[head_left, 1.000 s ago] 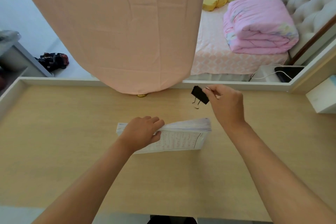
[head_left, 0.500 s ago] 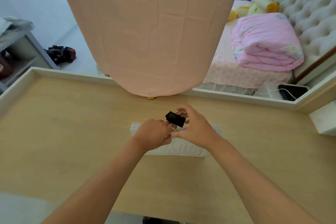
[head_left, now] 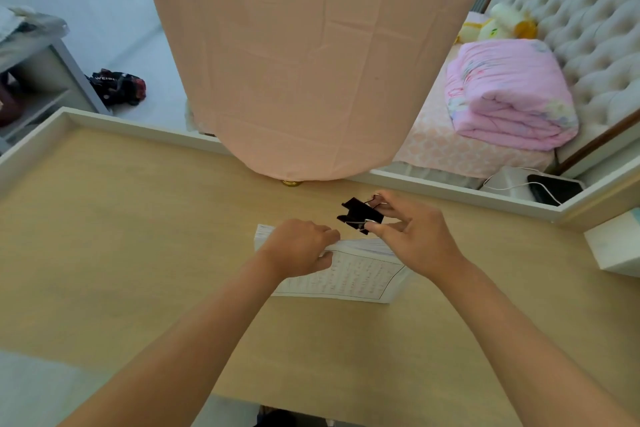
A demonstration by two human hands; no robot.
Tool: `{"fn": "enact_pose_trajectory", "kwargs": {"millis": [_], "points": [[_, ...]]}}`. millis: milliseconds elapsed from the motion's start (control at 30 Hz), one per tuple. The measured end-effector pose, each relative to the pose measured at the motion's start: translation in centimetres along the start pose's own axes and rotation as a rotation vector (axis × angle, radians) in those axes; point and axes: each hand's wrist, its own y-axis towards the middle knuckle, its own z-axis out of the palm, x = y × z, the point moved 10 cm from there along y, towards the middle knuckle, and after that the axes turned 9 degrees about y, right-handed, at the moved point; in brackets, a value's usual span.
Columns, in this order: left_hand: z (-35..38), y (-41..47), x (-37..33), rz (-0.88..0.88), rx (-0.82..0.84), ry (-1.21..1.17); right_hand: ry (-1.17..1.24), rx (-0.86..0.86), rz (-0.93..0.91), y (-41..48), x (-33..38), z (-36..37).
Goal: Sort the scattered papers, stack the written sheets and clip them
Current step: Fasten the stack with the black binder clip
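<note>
While the left hand (head_left: 298,246) grips one paper stack (head_left: 360,277), the right hand (head_left: 415,236) pinches one binder clip (head_left: 358,215).

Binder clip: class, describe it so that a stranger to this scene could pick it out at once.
Start at the tan desk and find the stack of papers near its middle, held by the left hand. Just beyond the stack's far edge, the right hand pinches the clip by its wire handles. It is the only black thing over the desk.
</note>
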Motion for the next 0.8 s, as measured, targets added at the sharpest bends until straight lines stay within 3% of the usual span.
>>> {"fn": "enact_pose_trajectory", "kwargs": {"millis": [533, 800], "points": [[-0.6, 0.4, 0.4, -0.060, 0.012, 0.000, -0.486, 0.322, -0.136, -0.3, 2.0, 3.6], [-1.3, 0.2, 0.4, -0.070, -0.066, 0.011, -0.405, 0.264, -0.092, 0.4, 0.5, 4.0]]}}
